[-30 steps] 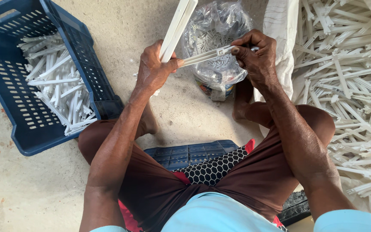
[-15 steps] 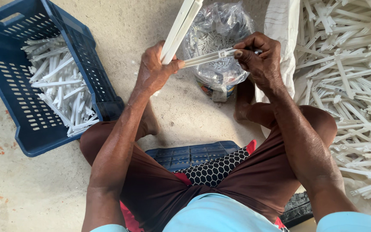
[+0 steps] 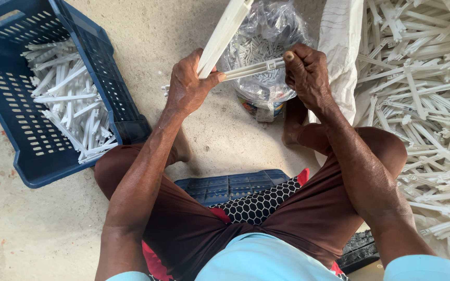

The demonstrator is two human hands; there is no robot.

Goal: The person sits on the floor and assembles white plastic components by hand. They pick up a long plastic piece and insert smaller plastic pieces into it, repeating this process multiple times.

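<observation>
My left hand (image 3: pixel 189 83) grips a long white plastic strip (image 3: pixel 224 31) that slants up and to the right, out of the frame's top. It also pinches one end of a second, thinner white strip (image 3: pixel 248 68) lying almost level. My right hand (image 3: pixel 306 74) is closed on that thin strip's other end, thumb on top. Both hands are held above a clear plastic bag (image 3: pixel 266 47) full of small white parts, standing on the concrete floor in front of my knees.
A blue slotted crate (image 3: pixel 37 151) at the left holds several white strips. A big heap of white plastic strips (image 3: pixel 423 88) fills a white sack (image 3: pixel 344 47) on the right. I sit on a low blue crate (image 3: pixel 225 186), bare feet on the floor.
Both hands have held their grip; the long strip in my left hand has tilted slightly more upright. The view has shifted a little.
</observation>
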